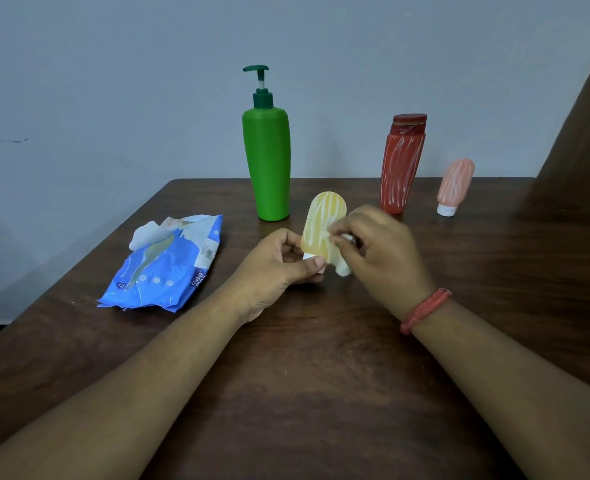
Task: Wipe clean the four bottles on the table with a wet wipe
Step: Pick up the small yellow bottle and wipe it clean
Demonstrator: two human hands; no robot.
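Left hand [279, 261]: pinches yellow tube [323, 225] by its white cap (cap downward).
Right hand [378, 251]: fingers clamped on wet wipe [342, 268], against tube.

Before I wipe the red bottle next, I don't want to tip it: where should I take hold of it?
Likely around the narrower lower body of the red bottle, coming from the front. It stands upright and widens toward its flat cap, apart from the pink tube, so fingers could wrap it there.
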